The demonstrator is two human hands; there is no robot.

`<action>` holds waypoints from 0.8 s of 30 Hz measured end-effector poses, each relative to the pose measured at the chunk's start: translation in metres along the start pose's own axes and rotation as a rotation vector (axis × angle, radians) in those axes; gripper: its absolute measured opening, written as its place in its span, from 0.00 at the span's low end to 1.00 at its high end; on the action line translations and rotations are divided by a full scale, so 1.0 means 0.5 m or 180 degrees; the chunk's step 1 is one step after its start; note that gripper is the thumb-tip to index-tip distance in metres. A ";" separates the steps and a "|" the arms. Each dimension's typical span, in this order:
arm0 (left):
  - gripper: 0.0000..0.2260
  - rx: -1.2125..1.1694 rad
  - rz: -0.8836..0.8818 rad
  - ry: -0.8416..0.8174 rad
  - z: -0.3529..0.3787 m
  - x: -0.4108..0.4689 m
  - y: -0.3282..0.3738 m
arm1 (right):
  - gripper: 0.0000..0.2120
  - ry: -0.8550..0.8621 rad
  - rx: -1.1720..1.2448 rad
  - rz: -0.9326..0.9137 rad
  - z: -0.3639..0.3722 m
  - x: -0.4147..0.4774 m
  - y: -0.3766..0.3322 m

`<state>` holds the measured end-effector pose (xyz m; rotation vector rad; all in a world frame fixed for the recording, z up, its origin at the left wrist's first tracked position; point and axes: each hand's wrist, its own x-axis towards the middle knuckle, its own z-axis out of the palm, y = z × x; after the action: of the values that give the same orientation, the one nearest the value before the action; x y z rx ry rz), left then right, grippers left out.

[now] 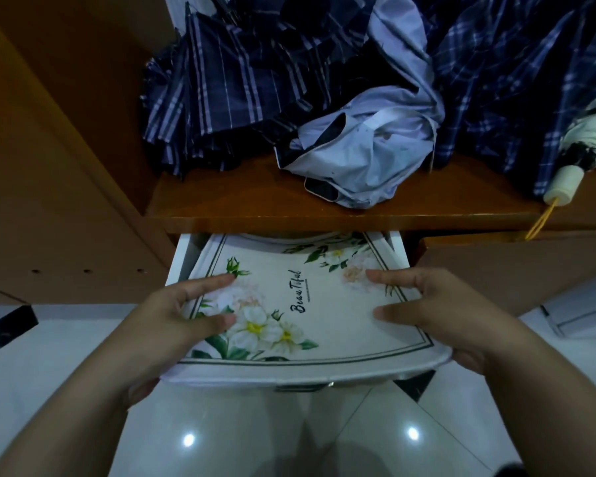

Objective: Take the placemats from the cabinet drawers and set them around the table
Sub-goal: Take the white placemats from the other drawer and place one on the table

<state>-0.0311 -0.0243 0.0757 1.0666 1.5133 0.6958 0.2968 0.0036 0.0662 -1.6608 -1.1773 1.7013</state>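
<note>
Two hands are on one floral placemat (310, 304), which lies at the top of the open white drawer (181, 256), directly beneath the wooden cabinet shelf (241, 204). The left hand (172, 318) grips the mat's left edge and the right hand (441, 315) grips its right edge. On each side two fingers (214, 282) lie flat on the printed face while the rest of the hand passes below the edge, so both hands are closed on the mat in a pinch. The far edge sits under the shelf lip, inside the drawer. The near edge reaches over the drawer front. Whether further mats lie beneath it cannot be told.

Handling assessment: the mat bows across its middle and its side margins curve. This suggests a thin, pliable sheet that is light and not fragile. The face looks smooth and may slide readily against anything under it. Held by the corners alone it would likely sag or fold. The present hold, at the middle of each side with fingers above and below, appears adequate. Clearance under the shelf looks slight, so the mat is best drawn out low toward the person before being raised.

Other items noted:
- The shelf carries crumpled navy plaid garments (227, 91) and a pale blue shirt (375, 149).
- A folded umbrella (565, 187) with a cream handle lies at the right, its yellow cord hanging over the edge.
- A glossy tiled floor (255, 438) lies below.
</note>
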 end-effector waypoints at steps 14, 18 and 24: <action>0.25 0.0267 -0.0361 0.0019 -0.007 -0.147 0.142 | 0.30 0.0267 -0.0893 0.0059 0.026 -0.168 -0.129; 0.25 0.0256 -0.0543 0.0012 -0.026 -0.276 0.265 | 0.29 0.0285 -0.0818 0.0289 0.017 -0.317 -0.220; 0.27 -0.0053 -0.0405 0.0052 -0.091 -0.443 0.500 | 0.28 0.0487 -0.0810 -0.0008 -0.012 -0.537 -0.459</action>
<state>-0.0141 -0.1126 0.4005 0.9453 1.5721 0.6287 0.2905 -0.0986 0.4042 -1.9003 -1.3647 1.4407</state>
